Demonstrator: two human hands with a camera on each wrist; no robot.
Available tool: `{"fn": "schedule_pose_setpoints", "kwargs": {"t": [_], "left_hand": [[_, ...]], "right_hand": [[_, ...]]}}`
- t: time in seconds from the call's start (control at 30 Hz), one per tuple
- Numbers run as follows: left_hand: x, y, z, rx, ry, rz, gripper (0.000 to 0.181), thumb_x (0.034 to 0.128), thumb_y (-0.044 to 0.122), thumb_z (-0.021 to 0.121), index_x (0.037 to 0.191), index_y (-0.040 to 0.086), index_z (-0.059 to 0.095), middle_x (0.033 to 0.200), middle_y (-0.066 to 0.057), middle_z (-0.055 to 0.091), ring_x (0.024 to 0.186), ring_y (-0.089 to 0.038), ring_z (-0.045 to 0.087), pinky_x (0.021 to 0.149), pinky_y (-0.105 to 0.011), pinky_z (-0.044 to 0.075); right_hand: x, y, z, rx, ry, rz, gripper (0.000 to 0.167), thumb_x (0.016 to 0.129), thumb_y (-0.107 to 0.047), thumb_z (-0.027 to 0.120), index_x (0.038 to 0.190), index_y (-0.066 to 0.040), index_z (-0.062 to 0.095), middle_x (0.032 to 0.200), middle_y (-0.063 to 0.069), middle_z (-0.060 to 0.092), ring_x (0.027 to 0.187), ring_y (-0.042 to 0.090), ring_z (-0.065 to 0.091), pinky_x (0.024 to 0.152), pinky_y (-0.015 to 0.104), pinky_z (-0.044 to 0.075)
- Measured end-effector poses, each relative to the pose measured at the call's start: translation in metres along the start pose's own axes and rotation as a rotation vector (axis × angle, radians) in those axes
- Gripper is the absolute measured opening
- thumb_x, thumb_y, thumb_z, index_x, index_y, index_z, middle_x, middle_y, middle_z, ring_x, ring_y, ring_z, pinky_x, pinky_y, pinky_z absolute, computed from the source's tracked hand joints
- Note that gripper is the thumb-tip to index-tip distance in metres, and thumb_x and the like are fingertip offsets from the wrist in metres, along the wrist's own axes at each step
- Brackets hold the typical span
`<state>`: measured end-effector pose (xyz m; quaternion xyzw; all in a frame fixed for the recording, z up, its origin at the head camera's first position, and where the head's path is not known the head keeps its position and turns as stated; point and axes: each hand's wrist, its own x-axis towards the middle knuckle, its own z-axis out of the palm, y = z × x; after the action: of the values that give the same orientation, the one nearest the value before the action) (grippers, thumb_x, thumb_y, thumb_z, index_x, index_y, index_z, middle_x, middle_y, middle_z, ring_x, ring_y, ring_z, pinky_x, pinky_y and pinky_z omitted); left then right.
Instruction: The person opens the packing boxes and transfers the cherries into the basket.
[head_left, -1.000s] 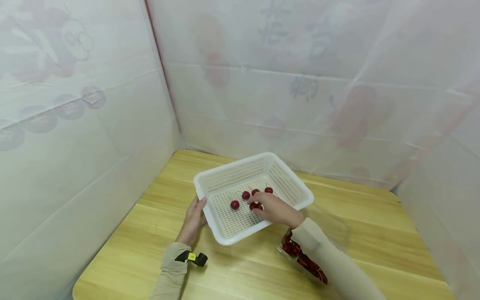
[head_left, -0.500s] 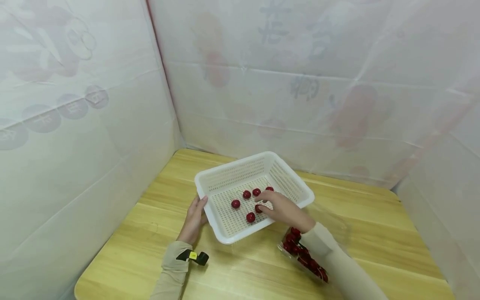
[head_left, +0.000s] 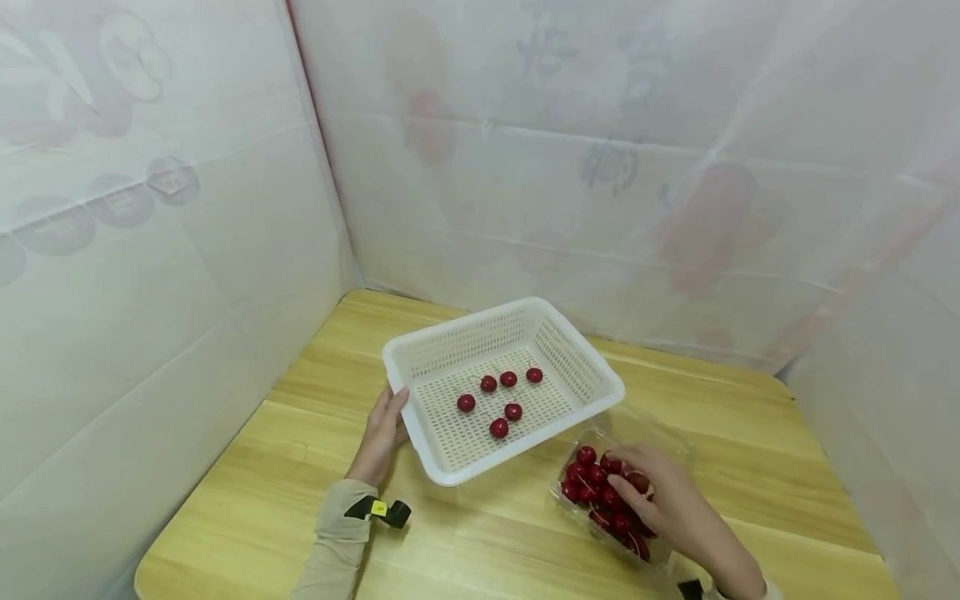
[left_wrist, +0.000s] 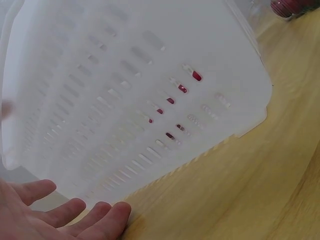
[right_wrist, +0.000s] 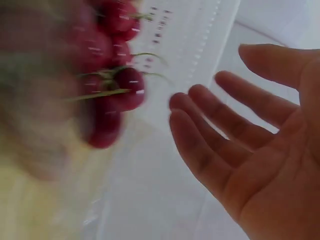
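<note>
From where I stand, the left arm comes up from the lower edge of the table [head_left: 247, 492] in a beige sleeve [head_left: 335, 533], slanting away toward the far side. A black strap with a yellow tag [head_left: 379, 507] rings the cuff. The left hand [head_left: 377, 437] is turned on its edge, palm facing the basket; it grips the white basket [head_left: 525, 446] at its left end, thumb laid over the rim while the fingers stretch along the outside, slightly bent and spread apart. The basket sits at an angle on the wood, and on its slotted floor lie six loose cherries [head_left: 513, 412], two of them nearer the front.

Just beside its near right corner is a clear plastic box [head_left: 592, 437], filled with a pile of cherries [head_left: 596, 475], some with green stems. The right hand [head_left: 667, 496] reaches over this pile from the lower right, forearm slanting in toward the left. Its thumb stands well away from the gently bent fingers, with nothing held between them; whether a fingertip touches a cherry, I can't tell.
</note>
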<state>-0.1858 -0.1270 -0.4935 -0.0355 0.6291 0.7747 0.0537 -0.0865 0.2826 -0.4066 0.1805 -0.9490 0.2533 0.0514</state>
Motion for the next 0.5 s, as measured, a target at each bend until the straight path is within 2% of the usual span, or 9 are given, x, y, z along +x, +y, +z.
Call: {"fn": "schedule_pose_setpoints", "kwargs": {"t": [0.1, 0.23, 0.33, 0.5], "left_hand": [[0.001, -0.001, 0.0, -0.003, -0.005, 0.0, 0.063, 0.109, 0.051, 0.044, 0.162, 0.019, 0.03, 0.15, -0.026, 0.053, 0.131, -0.039, 0.061, 0.096, -0.038, 0.061], [0.001, -0.002, -0.001, -0.003, -0.015, 0.009, 0.063, 0.1095, 0.05, 0.043, 0.162, 0.018, 0.03, 0.15, -0.026, 0.053, 0.131, -0.04, 0.061, 0.099, -0.042, 0.061], [0.001, -0.001, -0.002, -0.007, -0.019, 0.014, 0.063, 0.1093, 0.051, 0.043, 0.162, 0.017, 0.031, 0.149, -0.025, 0.053, 0.131, -0.039, 0.061, 0.102, -0.046, 0.06], [0.001, 0.0, -0.002, -0.008, -0.014, 0.006, 0.062, 0.1093, 0.05, 0.044, 0.16, 0.016, 0.033, 0.149, -0.025, 0.053, 0.13, -0.038, 0.062, 0.101, -0.046, 0.06]], "right_hand": [[-0.021, 0.0, 0.004, -0.035, -0.075, 0.119, 0.035, 0.098, -0.023, 0.073, 0.129, -0.007, 0.069, 0.12, 0.006, 0.07, 0.103, 0.017, 0.068, 0.08, 0.036, 0.063], [-0.038, -0.001, 0.014, -0.066, -0.156, 0.247, 0.049, 0.1, -0.034, 0.069, 0.139, -0.006, 0.061, 0.138, 0.019, 0.062, 0.124, 0.038, 0.064, 0.095, 0.054, 0.06], [-0.043, -0.003, 0.023, -0.061, -0.177, 0.292, 0.055, 0.101, -0.039, 0.066, 0.144, -0.007, 0.057, 0.143, 0.023, 0.058, 0.128, 0.044, 0.061, 0.097, 0.06, 0.058], [-0.043, -0.009, 0.035, -0.049, -0.184, 0.33, 0.064, 0.101, -0.051, 0.062, 0.148, -0.01, 0.053, 0.147, 0.019, 0.056, 0.13, 0.043, 0.061, 0.099, 0.061, 0.057]]}}
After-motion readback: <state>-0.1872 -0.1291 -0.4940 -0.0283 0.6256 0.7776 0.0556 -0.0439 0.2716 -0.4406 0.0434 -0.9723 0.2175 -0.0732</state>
